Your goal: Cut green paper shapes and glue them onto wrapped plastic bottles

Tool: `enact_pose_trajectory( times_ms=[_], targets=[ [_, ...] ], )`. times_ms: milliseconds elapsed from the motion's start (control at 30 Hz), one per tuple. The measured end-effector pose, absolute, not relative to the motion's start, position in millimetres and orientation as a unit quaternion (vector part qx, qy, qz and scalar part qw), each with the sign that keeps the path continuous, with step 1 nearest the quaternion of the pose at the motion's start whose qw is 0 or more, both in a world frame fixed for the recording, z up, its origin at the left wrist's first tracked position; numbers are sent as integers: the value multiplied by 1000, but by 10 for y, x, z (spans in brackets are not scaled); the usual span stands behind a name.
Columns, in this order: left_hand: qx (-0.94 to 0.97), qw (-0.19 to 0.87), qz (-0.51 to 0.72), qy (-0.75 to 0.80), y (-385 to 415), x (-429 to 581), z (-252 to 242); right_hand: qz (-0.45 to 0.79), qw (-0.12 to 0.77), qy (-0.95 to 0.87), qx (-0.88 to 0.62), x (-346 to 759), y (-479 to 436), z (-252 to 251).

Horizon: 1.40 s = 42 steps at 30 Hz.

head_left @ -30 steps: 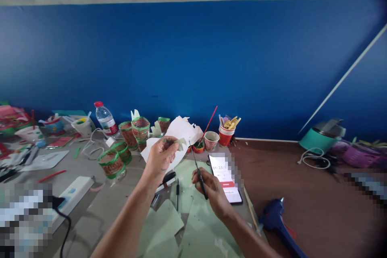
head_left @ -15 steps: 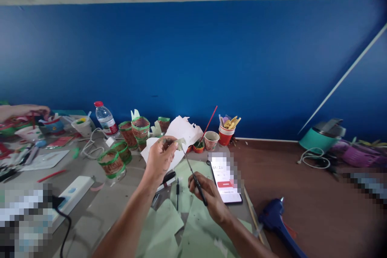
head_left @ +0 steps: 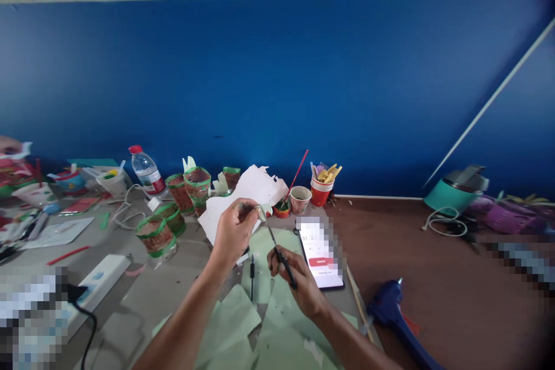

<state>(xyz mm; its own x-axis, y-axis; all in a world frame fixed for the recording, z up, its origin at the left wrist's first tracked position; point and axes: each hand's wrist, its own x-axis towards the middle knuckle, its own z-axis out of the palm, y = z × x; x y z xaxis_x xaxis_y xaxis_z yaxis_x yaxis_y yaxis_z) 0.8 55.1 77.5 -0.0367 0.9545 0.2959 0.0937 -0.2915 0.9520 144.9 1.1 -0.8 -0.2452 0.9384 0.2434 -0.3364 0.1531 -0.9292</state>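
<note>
My left hand (head_left: 236, 230) is closed in a pinch on a small pale green paper piece (head_left: 262, 212), mostly hidden by the fingers. Black-handled scissors (head_left: 286, 267) are gripped in my right hand (head_left: 301, 284), their thin blades pointing up and left to the paper at my left fingertips. Whether the blades are parted I cannot tell. Below both hands lie pale green paper sheets (head_left: 277, 329) and a black pen (head_left: 252, 277). Behind my left hand is a torn white sheet (head_left: 260, 185).
Brown cups with green rims (head_left: 156, 234) and a water bottle (head_left: 148, 170) stand left. A phone (head_left: 321, 260) lies right of my right hand, near a blue glue gun (head_left: 390, 306). A red cup (head_left: 321, 193) holds plastic cutlery. A power strip (head_left: 99, 283) is left.
My left hand has turned slightly, and less of the green paper piece shows past its fingertips. The other person's hand at far left has shifted toward the frame edge. The view moved slightly.
</note>
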Motion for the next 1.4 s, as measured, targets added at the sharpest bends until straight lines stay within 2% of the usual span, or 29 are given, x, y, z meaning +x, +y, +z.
enact_pose_trajectory(
  times_ms=[1400],
  targets=[
    [602,382,541,446,467,85,787,598,539,-529,-269,1436,14,-10]
  ],
)
